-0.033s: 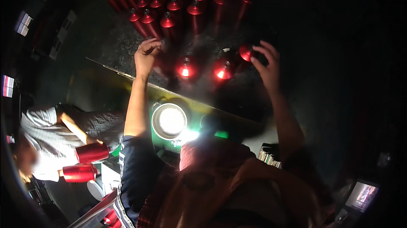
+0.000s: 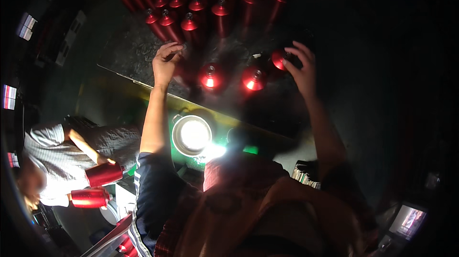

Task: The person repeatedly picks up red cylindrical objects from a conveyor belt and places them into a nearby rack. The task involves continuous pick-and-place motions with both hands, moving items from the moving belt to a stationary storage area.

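My left hand (image 2: 165, 65) is over the dark table, fingertips pinched together. A dim reddish shape lies in shadow beside it, and what the fingers hold, if anything, is too dark to tell. On the right, my right hand (image 2: 303, 68) has its thumb and fingers apart around the top of a red bottle (image 2: 278, 59); whether they touch it is unclear. Between my hands stand two more upright red metal bottles, a left one (image 2: 210, 80) and a right one (image 2: 253, 81), with sloping shoulders and narrow open necks.
Several red bottles (image 2: 190, 22) stand in rows at the table's far side. The table's near edge (image 2: 153, 87) runs slanting below my hands. A brightly lit metal pot (image 2: 173, 135) is nearer me. At left, another person (image 2: 81, 152) holds two red bottles (image 2: 104, 173).
My right hand has shifted slightly up, with its fingers a little straighter. My left hand stays at the same place, and the standing bottles have not visibly moved on the table.
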